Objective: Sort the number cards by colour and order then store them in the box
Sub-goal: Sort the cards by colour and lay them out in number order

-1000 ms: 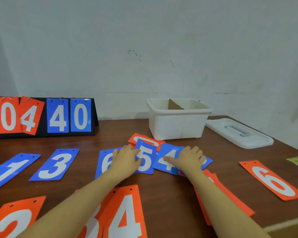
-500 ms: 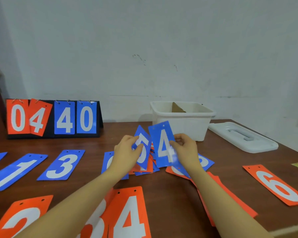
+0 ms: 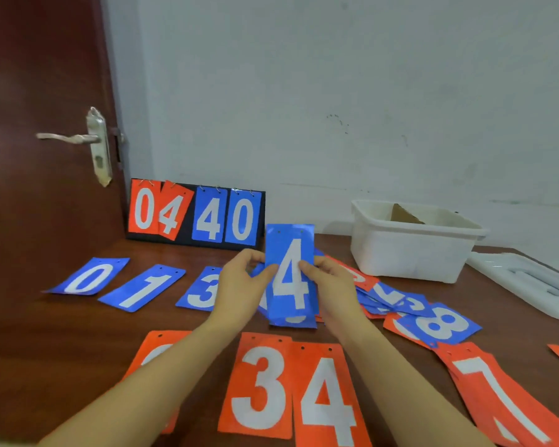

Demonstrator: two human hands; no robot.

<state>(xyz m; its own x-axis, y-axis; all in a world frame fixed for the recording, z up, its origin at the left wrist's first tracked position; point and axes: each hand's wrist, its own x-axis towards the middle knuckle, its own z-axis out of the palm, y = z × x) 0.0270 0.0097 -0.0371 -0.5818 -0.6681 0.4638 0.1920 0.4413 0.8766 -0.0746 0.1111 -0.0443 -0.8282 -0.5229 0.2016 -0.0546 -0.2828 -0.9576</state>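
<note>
I hold a blue 4 card (image 3: 290, 275) upright above the table, with another blue card behind it. My left hand (image 3: 242, 287) grips the left edge and my right hand (image 3: 331, 290) grips the right edge. Blue 0 (image 3: 89, 277), blue 1 (image 3: 144, 288) and blue 3 (image 3: 202, 290) cards lie in a row at the left. Orange 3 (image 3: 260, 387), orange 4 (image 3: 328, 401) and orange 7 (image 3: 501, 395) cards lie near me. A blue 8 card (image 3: 442, 324) tops a mixed pile at the right. The white box (image 3: 413, 243) stands open behind it.
A flip scoreboard (image 3: 196, 216) reading 04 40 stands against the wall. The box's white lid (image 3: 530, 285) lies at the far right. A brown door (image 3: 46, 124) with a metal handle is at the left. The table (image 3: 62, 343) is dark wood.
Both hands picked blue cards up from the pile and brought them together upright, the 4 in front. My view swung left, showing the door and the blue 0.
</note>
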